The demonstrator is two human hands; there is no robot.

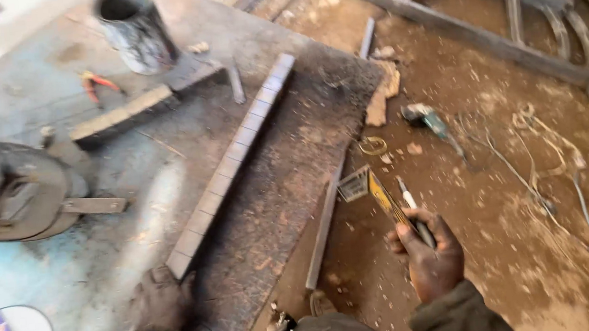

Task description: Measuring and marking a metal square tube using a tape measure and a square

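The left hand (pixel 162 302) is resting flat and open on the near end of the long metal bar (pixel 234 160) lying on the work table (pixel 72 274); the right hand (pixel 428 256) is squeezing a yellow square ruler (pixel 373 191) and a marker (pixel 410 205) over the dirt floor (pixel 507 191).

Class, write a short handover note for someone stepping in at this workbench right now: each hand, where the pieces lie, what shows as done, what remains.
Left hand: resting at the near end of the long metal bar, which lies diagonally across the metal worktable.
Right hand: off the table's edge, gripping a yellow-and-black try square and a white marker pen.
Done: the bar carries evenly spaced cross marks along its whole length.
Left: no cuts show on the bar.
Nearby: angle grinder on the dirt floor, red-handled pliers and a metal can on the table.
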